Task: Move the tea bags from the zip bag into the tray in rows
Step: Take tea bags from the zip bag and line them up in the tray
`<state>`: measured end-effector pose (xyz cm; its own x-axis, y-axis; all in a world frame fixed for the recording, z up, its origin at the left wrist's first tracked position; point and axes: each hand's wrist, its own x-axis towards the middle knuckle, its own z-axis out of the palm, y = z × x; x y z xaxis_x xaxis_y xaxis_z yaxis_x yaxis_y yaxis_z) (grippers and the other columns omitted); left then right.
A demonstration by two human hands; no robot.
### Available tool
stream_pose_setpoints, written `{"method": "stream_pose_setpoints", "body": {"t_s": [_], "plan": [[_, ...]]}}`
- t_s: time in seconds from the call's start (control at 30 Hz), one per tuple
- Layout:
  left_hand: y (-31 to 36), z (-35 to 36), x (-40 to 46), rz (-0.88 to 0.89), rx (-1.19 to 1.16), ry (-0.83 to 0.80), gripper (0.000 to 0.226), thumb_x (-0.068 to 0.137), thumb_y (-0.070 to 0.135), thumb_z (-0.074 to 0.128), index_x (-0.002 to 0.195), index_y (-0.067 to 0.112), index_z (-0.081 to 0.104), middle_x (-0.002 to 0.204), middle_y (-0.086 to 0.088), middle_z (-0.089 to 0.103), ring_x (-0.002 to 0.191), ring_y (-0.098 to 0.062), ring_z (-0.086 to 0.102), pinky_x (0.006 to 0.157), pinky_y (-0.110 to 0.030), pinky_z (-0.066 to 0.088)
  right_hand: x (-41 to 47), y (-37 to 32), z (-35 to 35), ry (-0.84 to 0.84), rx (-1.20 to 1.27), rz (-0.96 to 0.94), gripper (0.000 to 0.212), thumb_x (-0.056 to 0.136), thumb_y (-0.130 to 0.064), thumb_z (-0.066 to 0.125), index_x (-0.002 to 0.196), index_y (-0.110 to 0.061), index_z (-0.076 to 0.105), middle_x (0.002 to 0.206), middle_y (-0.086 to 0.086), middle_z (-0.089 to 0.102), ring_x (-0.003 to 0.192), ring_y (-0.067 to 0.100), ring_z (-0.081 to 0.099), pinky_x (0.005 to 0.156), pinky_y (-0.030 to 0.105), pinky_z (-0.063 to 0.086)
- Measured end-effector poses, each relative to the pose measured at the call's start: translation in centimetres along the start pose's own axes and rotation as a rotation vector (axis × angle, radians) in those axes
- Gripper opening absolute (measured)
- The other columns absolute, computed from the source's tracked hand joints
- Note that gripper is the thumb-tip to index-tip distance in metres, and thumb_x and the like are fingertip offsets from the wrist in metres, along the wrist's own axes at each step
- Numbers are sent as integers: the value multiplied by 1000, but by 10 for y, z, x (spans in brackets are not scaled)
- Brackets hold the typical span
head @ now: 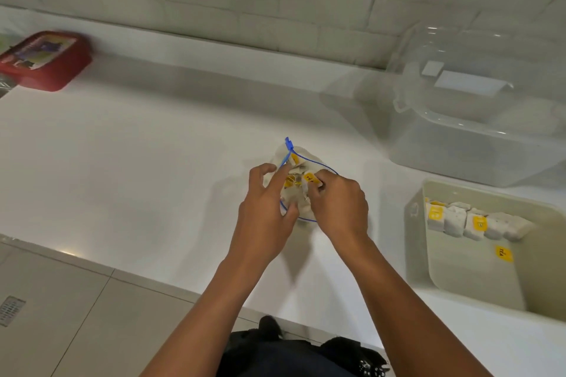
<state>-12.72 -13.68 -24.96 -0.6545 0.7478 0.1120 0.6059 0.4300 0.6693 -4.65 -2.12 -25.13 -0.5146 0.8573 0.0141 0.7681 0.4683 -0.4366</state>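
The left hand [266,208] holds the zip bag [301,180] open by its rim. The right hand [338,202] pinches a tea bag [311,179] inside it. Strings may tangle and pull others out. Right of the zip bag, the tray [419,254] holds one row of tea bags [471,222].

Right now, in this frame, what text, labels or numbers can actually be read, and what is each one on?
"TEA": yellow tag lying loose on the tray floor, below the row of tea bags.
Partly readable, seemingly "TEA": yellow tag pinched by the right hand at the zip bag mouth.
Too blurred to read: tags on the row of tea bags, the label on the red container, the white labels on the clear bin.
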Motion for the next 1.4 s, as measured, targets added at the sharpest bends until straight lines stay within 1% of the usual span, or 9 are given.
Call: {"method": "stream_pose_setpoints", "body": {"t_s": [0.13,0.27,0.4,0.57,0.7,0.9,1.1,1.23,1.4], "plan": [[-1,-3,0,20,-2,15,54,90,28,68,140,36,50,142,11,33,81,-5,54,72,-25,47,-7,7,-14,7,377,83,19,87,-34,59,77,-18,63,69,-1,67,62,26,65,58,36,53],[-3,-2,1,51,-64,84,26,93,40,64,117,34,67,141,11,38,104,2,43,74,-22,41,-21,-1,-37,-154,777,214,12,90,-25,66,79,-22,72,72,-2,72,47,16,63,44,20,40],[-4,-1,4,78,-189,94,29,94,40,64,123,37,66,142,12,39,118,-10,49,81,-30,51,-28,0,-44,-268,902,211,12,93,-25,65,85,-22,74,80,-2,74,52,17,59,44,23,35],[-9,-12,17,138,-166,-110,47,91,45,66,136,44,56,155,16,28,137,-11,32,106,-22,32,-28,12,-45,-267,682,50,15,91,-29,66,79,-27,74,70,-5,65,53,15,59,51,18,39],[-14,-19,20,224,-152,-227,27,87,45,70,114,42,70,155,19,31,142,-5,22,104,-6,17,-28,18,-41,-247,414,-112,13,92,-34,66,83,-31,75,62,-17,59,53,8,50,54,22,37],[-32,-16,13,173,-162,-188,3,89,37,71,90,39,69,148,24,35,132,-5,41,100,-19,35,-31,16,-33,-320,373,-76,16,92,-26,62,96,-29,77,79,-11,72,70,8,66,69,32,58],[-39,-17,9,73,-159,-82,3,91,33,69,88,32,70,133,14,52,97,2,61,77,-27,55,1,-7,-15,-163,181,-158,28,96,-17,54,115,-25,73,107,1,73,97,25,66,85,33,54],[-37,-17,11,61,-161,-33,5,90,27,73,86,24,71,120,11,60,82,-1,67,72,-18,51,26,-23,10,-179,-63,-175,27,92,-12,49,104,-20,71,94,7,68,82,28,61,65,29,46],[-33,-19,11,74,-200,-16,8,89,22,74,82,20,71,114,10,61,80,-3,66,63,-7,43,37,-31,24,-234,-159,-90,16,95,-12,54,79,-15,54,65,-2,43,70,21,50,61,28,36]]}}
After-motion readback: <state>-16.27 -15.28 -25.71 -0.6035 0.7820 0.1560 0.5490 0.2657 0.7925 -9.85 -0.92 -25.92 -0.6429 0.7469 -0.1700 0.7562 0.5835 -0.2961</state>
